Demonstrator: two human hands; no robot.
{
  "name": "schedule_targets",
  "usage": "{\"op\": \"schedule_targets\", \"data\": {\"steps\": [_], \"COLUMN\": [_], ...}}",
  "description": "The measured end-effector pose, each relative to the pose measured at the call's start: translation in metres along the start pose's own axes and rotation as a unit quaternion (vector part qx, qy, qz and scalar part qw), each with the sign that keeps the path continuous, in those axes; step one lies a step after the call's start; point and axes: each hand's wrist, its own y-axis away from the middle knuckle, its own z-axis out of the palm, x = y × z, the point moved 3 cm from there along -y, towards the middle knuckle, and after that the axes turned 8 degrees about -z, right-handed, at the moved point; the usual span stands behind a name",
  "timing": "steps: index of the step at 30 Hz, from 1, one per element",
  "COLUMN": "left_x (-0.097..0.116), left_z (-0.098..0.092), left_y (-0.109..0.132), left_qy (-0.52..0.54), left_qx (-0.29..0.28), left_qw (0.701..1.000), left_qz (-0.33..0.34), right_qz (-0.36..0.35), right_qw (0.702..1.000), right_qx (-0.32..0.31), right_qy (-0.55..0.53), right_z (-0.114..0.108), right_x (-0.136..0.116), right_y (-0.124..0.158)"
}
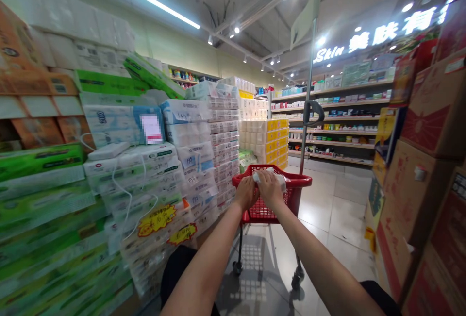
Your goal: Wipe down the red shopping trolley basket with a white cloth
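A red plastic shopping cart (251, 215) stands straight in front of me, seen from behind its handle. My left hand (246, 192) is closed over the left part of the handle. Beside it, almost touching, my right hand (268, 186) closes over the handle too, with a white crumpled thing (281, 183), like tissue or cloth, under its fingers. A tall metal pole (305, 146) with a dark hook rises from the cart's right side. The cart's inside is mostly hidden by my hands and the rim.
Stacks of packaged tissue paper (189, 151) line the left side closely, with yellow price tags (157, 220) and a white cable. Cardboard boxes (407, 190) are piled on the right. Tiled floor (327, 209) leads to product shelves (338, 112) at the back.
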Motion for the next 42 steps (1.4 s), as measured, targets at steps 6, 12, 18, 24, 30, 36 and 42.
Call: {"op": "schedule_targets", "data": {"steps": [6, 12, 18, 24, 30, 36, 42], "left_x": [-0.007, 0.001, 0.016, 0.010, 0.000, 0.005, 0.009], "left_z": [0.004, 0.000, 0.012, 0.015, 0.004, 0.003, 0.007], "left_y": [-0.002, 0.001, -0.007, -0.008, -0.001, 0.001, 0.001], "left_qy": [-0.001, -0.031, -0.047, -0.001, 0.033, 0.030, 0.035], "left_qx": [0.009, 0.025, 0.024, 0.032, 0.020, 0.013, 0.017], "left_qw": [1.000, 0.999, 0.997, 0.998, 0.999, 0.998, 0.997], "left_qz": [0.000, -0.014, -0.055, -0.060, -0.037, -0.046, -0.062], "right_qz": [0.030, 0.182, 0.136, 0.013, 0.085, 0.146, 0.047], "right_qw": [0.999, 0.981, 0.989, 1.000, 0.996, 0.989, 0.998], "right_qx": [-0.021, -0.024, 0.034, 0.003, -0.028, -0.009, 0.030], "right_qy": [0.004, 0.055, 0.040, -0.020, -0.005, 0.021, -0.010], "right_z": [-0.023, -0.027, -0.007, -0.002, -0.024, -0.026, -0.009], "right_x": [0.076, 0.144, 0.073, 0.013, 0.091, 0.123, 0.026], "right_y": [0.042, 0.067, 0.032, 0.010, 0.041, 0.056, 0.021]}}
